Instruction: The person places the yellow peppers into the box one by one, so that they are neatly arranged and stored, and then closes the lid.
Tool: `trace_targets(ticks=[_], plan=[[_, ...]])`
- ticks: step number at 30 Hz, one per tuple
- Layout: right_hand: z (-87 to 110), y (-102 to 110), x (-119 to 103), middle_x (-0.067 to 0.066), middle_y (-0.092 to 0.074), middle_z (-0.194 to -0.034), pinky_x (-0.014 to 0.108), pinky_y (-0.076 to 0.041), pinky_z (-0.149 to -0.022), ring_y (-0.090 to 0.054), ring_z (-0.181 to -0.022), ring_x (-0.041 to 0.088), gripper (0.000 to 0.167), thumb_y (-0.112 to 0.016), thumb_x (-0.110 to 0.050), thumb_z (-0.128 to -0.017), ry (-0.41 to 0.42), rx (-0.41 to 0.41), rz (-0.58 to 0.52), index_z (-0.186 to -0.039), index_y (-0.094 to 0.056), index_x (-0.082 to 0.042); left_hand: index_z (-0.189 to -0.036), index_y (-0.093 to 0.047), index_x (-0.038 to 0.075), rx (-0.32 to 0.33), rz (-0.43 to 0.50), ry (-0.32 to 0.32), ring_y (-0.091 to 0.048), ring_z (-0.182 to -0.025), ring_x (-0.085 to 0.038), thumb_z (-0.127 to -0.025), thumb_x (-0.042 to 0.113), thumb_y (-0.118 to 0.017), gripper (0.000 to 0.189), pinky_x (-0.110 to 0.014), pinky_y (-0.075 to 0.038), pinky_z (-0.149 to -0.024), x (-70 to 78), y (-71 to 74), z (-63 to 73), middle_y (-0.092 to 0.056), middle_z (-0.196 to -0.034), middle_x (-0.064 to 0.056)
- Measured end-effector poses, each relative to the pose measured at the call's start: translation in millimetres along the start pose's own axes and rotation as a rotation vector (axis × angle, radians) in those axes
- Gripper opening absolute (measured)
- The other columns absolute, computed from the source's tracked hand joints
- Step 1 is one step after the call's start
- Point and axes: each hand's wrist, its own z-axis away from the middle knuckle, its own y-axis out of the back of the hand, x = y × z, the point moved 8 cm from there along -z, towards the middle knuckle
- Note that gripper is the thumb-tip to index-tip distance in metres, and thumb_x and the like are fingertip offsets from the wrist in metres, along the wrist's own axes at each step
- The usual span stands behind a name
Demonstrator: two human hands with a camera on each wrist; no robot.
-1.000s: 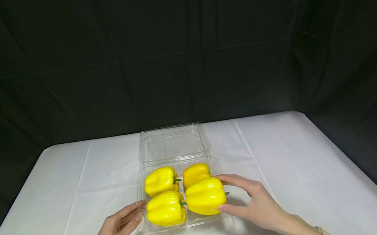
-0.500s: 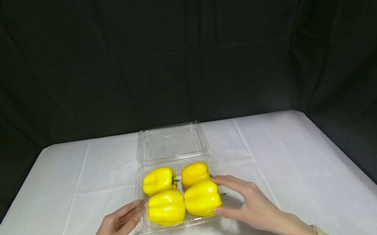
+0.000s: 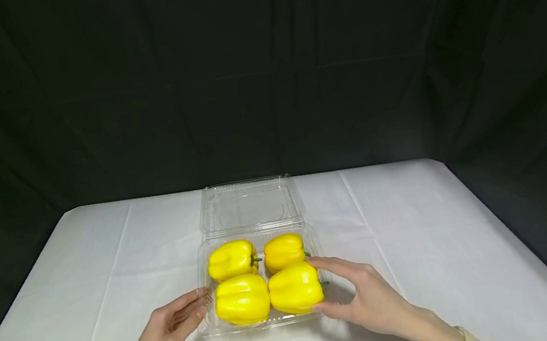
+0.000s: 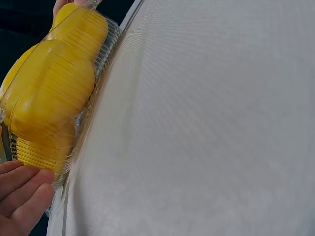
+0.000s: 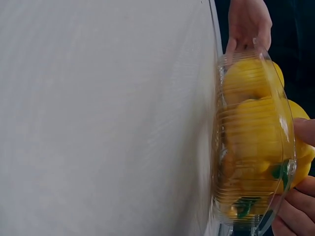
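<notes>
Several yellow bell peppers lie in the base of a clear plastic clamshell container (image 3: 253, 328), in two rows. My right hand (image 3: 373, 298) holds the front right bell pepper (image 3: 294, 290) between thumb and fingers, its green stem pointing right. Left of it lies the front left bell pepper (image 3: 241, 301). Behind are the back left bell pepper (image 3: 230, 261) and the back right bell pepper (image 3: 283, 251). With fingertips at the container's left side, my left hand (image 3: 162, 330) touches the ribbed wall; in the left wrist view, its fingers (image 4: 27, 189) look fairly straight.
The container's clear lid (image 3: 249, 203) lies folded back on the far side. A white cloth (image 3: 443, 240) with creases covers the table. Dark curtains (image 3: 241, 82) hang behind and at both sides.
The front right pepper has come down beside the front left one, with my right hand around it. The front left pepper has turned, hiding its stem. My left hand stays put.
</notes>
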Motion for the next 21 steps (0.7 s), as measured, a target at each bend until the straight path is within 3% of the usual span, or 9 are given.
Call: trace_targets(ticks=[9,16,21], plan=[[-1.2,1.8,-3.4,-0.004,-0.062,-0.138,0.043,-0.053,-0.1,-0.062,-0.123,0.021,0.066,-0.087,-0.034,-0.078,0.036,-0.01,0.027,-0.137,-0.06,-0.02,-0.141,-0.049,-0.007,-0.014,0.004,-0.003,-0.057,-0.127,-0.035,-0.104,0.025,-0.055,0.049,-0.034,-0.053,-0.098,0.1,-0.2,-0.4,-0.056,-0.141,-0.022],[-1.7,1.2,-2.1,-0.007,-0.063,-0.136,0.043,-0.053,-0.1,-0.062,-0.123,0.018,0.056,-0.079,-0.041,-0.086,0.02,-0.005,0.019,-0.136,-0.062,-0.021,-0.141,-0.049,-0.008,-0.009,0.013,0.025,-0.058,-0.127,-0.035,-0.104,0.026,-0.056,0.051,-0.034,-0.053,-0.098,-2.2,0.2,-0.6,-0.057,-0.14,-0.023],[-1.7,0.4,-1.8,-0.008,-0.062,-0.137,0.043,-0.052,-0.1,-0.061,-0.125,0.019,0.057,-0.082,-0.038,-0.084,0.014,-0.008,0.009,-0.134,-0.064,-0.018,-0.141,-0.049,-0.008,-0.007,0.012,0.022,-0.058,-0.127,-0.035,-0.104,0.026,-0.056,0.051,-0.034,-0.053,-0.098,-2.2,0.2,-1.1,-0.056,-0.141,-0.023]])
